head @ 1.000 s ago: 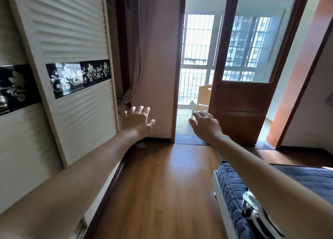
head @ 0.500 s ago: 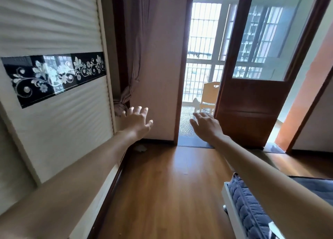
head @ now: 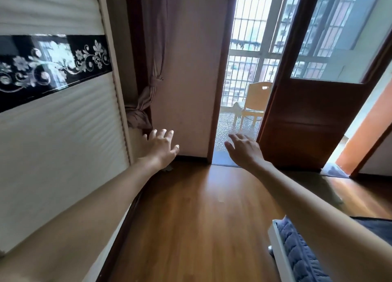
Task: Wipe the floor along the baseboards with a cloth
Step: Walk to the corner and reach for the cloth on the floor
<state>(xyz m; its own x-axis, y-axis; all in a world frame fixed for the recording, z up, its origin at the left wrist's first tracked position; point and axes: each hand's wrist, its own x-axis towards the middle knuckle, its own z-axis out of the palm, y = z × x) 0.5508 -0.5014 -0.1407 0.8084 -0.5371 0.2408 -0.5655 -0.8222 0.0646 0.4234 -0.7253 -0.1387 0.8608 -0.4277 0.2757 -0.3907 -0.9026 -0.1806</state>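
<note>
Cloth: none in either hand. A small pale scrap (head: 168,168) lies on the wood floor (head: 201,218) at the corner, just under the left hand and half hidden by the wrist; it might be the cloth, too small to tell. Left hand (head: 162,147) reaches forward with fingers spread and relaxed, holding nothing. Right hand (head: 244,149) does the same, fingers straight, empty, out toward the doorway.

Step, as I judge it: the approach, with wiping not started, since no hand touches the floor or the dark baseboard (head: 191,157) along the pale wall. Next move likely calls for crouching low at that corner, picking up the cloth if that scrap is it, then pressing it flat to the floor and running it along the baseboard line.

Around: white slatted wardrobe door (head: 63,143) with a black floral band close on the left, its dark bottom rail running along the floor. Knotted curtain (head: 141,111) hangs in the gap beside it, near the corner, and may get in the way. Brown glazed door (head: 314,120) stands open to a balcony with a yellow chair (head: 256,97). Bed with a blue quilted cover (head: 301,254) crowds the lower right, narrowing the floor strip.
</note>
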